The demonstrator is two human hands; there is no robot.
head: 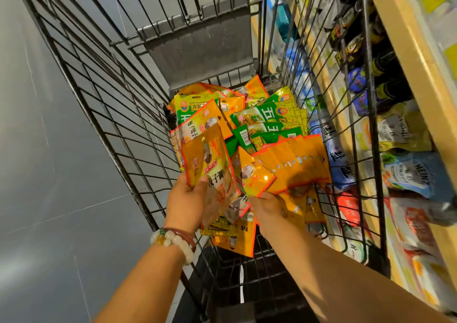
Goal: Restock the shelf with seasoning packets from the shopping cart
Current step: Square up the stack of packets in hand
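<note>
Inside the wire shopping cart (103,105), the left hand (188,199) gripped a stack of orange seasoning packets (210,169) by its lower edge. The right hand (268,210) reached under a fanned row of packets (294,164); its grip was hidden. The shelf (405,57) ran close along the cart's right side.

I see the wire shopping cart (103,114) carrying orange seasoning packets (294,164) and green packets (269,114) heaped on its floor.
</note>
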